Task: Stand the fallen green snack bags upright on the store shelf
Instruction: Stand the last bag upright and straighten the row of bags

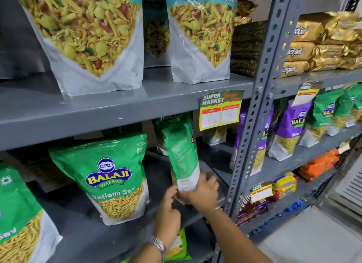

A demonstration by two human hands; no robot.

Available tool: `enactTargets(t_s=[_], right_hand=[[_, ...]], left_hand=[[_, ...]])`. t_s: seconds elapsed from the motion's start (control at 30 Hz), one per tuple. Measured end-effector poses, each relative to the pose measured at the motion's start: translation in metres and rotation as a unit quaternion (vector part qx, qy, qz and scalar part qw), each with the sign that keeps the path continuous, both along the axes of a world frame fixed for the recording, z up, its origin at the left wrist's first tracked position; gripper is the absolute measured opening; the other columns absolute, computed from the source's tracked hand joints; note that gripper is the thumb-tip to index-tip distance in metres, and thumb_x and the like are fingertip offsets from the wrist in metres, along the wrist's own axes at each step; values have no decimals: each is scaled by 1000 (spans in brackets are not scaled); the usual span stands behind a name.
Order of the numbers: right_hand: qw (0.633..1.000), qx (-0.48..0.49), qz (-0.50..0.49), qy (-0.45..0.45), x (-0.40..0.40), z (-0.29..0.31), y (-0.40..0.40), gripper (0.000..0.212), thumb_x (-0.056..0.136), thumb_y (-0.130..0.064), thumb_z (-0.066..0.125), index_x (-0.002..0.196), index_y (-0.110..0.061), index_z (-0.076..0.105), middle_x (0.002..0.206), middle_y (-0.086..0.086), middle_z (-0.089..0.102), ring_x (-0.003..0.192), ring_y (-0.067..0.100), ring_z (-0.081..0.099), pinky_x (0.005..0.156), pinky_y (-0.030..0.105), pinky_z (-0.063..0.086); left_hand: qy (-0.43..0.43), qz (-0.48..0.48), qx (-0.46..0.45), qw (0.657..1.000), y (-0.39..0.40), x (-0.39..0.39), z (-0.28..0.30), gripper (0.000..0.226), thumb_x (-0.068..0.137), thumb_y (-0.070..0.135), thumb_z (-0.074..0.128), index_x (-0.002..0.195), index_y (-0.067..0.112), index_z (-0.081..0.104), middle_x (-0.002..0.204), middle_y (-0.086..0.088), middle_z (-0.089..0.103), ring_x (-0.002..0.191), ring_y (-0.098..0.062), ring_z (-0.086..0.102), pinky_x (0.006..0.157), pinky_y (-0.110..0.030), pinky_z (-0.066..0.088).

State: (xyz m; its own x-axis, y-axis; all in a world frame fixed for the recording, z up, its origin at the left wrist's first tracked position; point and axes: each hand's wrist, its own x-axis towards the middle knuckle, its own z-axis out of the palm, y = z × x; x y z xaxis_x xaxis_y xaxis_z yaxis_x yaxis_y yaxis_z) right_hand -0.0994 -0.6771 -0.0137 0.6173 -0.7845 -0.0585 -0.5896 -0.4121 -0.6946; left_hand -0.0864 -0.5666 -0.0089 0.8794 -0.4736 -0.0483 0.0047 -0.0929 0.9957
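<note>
At centre frame, on the grey middle shelf (82, 229), your right hand (203, 192) and left hand (168, 206) both clasp the white base of a green snack bag (181, 155), seating it upright beside a standing Ratlami Sev bag (111, 176).

two bare forearms, no sleeves in view. left hand (168, 210): silver metal link watch band (157, 245) at wrist, near bottom edge. right hand (203, 192): thin gold chain bracelet (216, 209) at wrist. no rings discernible.
</note>
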Motion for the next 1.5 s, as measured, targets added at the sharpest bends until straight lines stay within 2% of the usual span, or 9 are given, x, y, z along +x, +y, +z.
enactTargets(t_s=[0.2, 0.33, 0.43, 0.6, 0.7, 0.87, 0.97, 1.07, 1.5], right_hand=[[983, 141, 14, -115, -14, -6, -44, 73, 66, -10, 75, 129, -11, 39, 108, 4, 61, 113, 30, 58, 98, 39, 48], [954, 207, -110, -188, -12, -11, -47, 38, 80, 4, 58, 118, 0, 52, 114, 18, 63, 113, 34, 58, 98, 41, 46], [950, 190, -187, -165, -9, -8, -37, 39, 85, -3, 53, 121, 9, 48, 125, 30, 57, 116, 41, 55, 98, 42, 45], [919, 166, -247, -260, -21, -10, -9, 35, 83, -9, 58, 117, -4, 55, 116, 19, 65, 104, 33, 62, 90, 38, 49], [920, 167, -187, -301, -26, -16, -4, 27, 80, -2, 57, 101, -20, 57, 99, 7, 69, 82, 16, 64, 77, 30, 47], [940, 188, -88, -272, -28, -16, -20, 43, 80, -13, 66, 120, -20, 53, 113, -1, 66, 95, 6, 62, 91, 32, 51], [955, 185, -59, -225, -24, -9, -29, 56, 79, -27, 67, 132, -21, 50, 123, -6, 63, 112, 15, 59, 98, 38, 48], [950, 213, -36, -226, -15, -5, -39, 57, 79, -10, 63, 134, -19, 50, 127, -1, 63, 118, 19, 58, 101, 37, 46], [938, 254, 33, -234, -3, -9, -51, 55, 91, -2, 49, 143, -15, 38, 144, 6, 50, 133, 22, 46, 117, 44, 32]], left_hand=[[15, -7, 16, 1000, -1, 27, 3, 62, 80, -28, 28, 136, -4, 34, 138, -27, 44, 131, -38, 40, 93, -25, 31], [27, 49, 9, 998, -17, 51, 3, 59, 82, -21, 28, 136, 0, 39, 141, -18, 45, 124, -34, 47, 92, -33, 37], [40, 89, -20, 995, -47, 75, 8, 48, 89, -10, 37, 133, 6, 45, 140, -14, 49, 125, -31, 49, 104, -40, 40], [87, 10, -81, 993, -87, 104, 20, 41, 94, 0, 40, 134, 8, 46, 132, -16, 55, 107, -26, 58, 86, -28, 45], [74, -26, -48, 996, -87, 108, 21, 36, 96, 5, 38, 129, 7, 52, 127, -12, 58, 96, -17, 56, 79, -22, 44], [43, 7, -39, 998, -68, 107, 4, 30, 96, 9, 43, 122, 2, 56, 109, -4, 58, 92, -11, 54, 55, 1, 43], [-25, 35, -3, 999, -54, 95, -12, 20, 95, 25, 47, 104, 14, 62, 98, -1, 64, 87, -14, 57, 68, -16, 47], [-69, 65, 18, 995, -46, 85, -28, 13, 93, 34, 49, 86, 26, 57, 82, 3, 65, 85, -23, 62, 70, -28, 42], [-107, 100, 79, 986, -42, 85, -24, 33, 97, 27, 40, 98, 5, 64, 106, -16, 70, 94, -27, 63, 78, -33, 45]])
